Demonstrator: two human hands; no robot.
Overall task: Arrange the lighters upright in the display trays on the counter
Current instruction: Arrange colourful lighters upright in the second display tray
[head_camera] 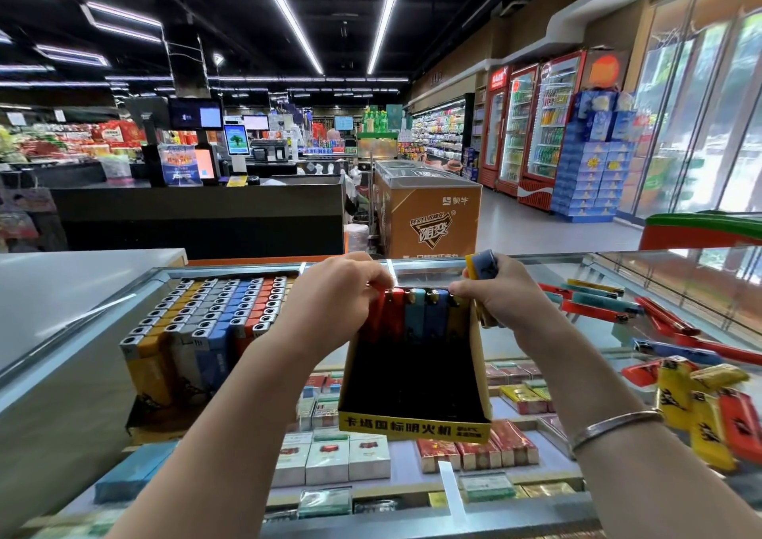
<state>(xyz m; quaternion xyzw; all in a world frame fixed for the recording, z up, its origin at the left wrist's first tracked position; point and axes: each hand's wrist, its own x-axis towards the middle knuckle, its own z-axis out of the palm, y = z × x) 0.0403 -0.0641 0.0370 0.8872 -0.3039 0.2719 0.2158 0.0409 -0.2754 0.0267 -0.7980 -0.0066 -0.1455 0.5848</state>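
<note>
Yellow-edged tray (414, 425) mostly bare; left hand (330, 295) pinches lighter row (416, 316), right hand (492, 295) grips lighters (481, 265)

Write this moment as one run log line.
left hand: steadies row of lighters | right hand: holds spare lighters | yellow tray: mostly unfilled | loose lighters: on glass

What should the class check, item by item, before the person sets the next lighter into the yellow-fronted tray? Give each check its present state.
1. Tray steadied: the left hand touches the back row of the yellow-fronted tray, but whether it braces the tray: cannot tell.
2. Next lighter in hand: the right hand grips a bundle of lighters: ok.
3. Back row upright: the row of lighters stands at the back wall: ok.
4. Room in front of that row: tray floor bare: ok.
5. Remaining stock within reach: loose lighters lie flat on the glass counter to the right: ok.
6. Left-hand tray filled: ok.
</note>
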